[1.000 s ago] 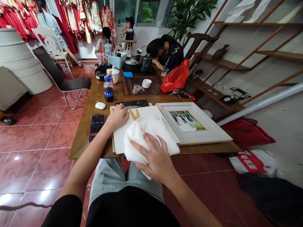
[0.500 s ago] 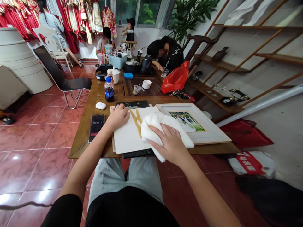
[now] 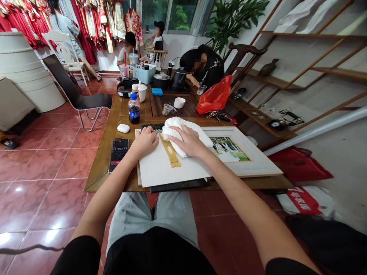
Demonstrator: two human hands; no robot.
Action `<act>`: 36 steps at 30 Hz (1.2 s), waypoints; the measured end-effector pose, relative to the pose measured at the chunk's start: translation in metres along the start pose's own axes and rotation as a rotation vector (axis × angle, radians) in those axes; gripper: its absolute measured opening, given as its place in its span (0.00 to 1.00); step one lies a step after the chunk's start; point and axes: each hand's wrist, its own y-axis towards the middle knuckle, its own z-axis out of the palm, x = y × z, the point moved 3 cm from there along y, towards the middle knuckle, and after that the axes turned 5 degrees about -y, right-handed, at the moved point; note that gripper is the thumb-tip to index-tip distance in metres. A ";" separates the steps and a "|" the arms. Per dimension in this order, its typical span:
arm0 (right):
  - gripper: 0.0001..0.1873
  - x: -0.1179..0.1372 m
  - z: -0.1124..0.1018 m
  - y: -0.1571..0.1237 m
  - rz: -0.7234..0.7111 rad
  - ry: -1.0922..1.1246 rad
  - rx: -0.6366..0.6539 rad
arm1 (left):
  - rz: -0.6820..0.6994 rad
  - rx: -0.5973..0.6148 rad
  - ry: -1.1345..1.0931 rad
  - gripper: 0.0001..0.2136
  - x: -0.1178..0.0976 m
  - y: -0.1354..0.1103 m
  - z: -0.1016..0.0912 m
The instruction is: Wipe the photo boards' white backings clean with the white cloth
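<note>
My right hand point(image 3: 187, 140) is closed on a bunched white cloth point(image 3: 200, 131), pressed against the upper right part of a white board point(image 3: 160, 173). The board looks like a picture frame's backing, with a flat yellow piece with a slot point(image 3: 171, 154) lying on it, its upper end beside the cloth. My left hand point(image 3: 146, 142) rests on the board's upper left corner, fingers laid over it and slightly bent. Under the board a dark panel point(image 3: 180, 186) and pale wood edges stick out. Right of the cloth lies a white picture frame point(image 3: 258, 162) with a photo.
On the wooden table point(image 3: 99, 168) are a phone point(image 3: 118, 154), a white earphone case point(image 3: 123, 128), a cola bottle point(image 3: 133, 109), a white cup point(image 3: 179, 102) and a red plastic bag point(image 3: 215, 95). A person point(image 3: 205, 65) leans over the far side. Shelves point(image 3: 304, 68) stand at right.
My right hand has moved the cloth away from me and slightly left, uncovering the board's lower right part and the yellow piece's lower end. My left hand stays at the board's corner.
</note>
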 end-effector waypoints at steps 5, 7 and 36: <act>0.30 0.021 0.004 0.005 -0.082 0.048 0.010 | -0.019 0.045 0.036 0.12 0.000 0.001 0.000; 0.31 0.026 0.003 0.005 -0.096 0.054 0.019 | -0.025 0.053 0.037 0.11 0.000 0.001 0.000; 0.33 0.103 0.005 -0.123 -0.288 -0.092 -0.110 | -0.054 0.008 0.009 0.16 0.005 0.006 0.009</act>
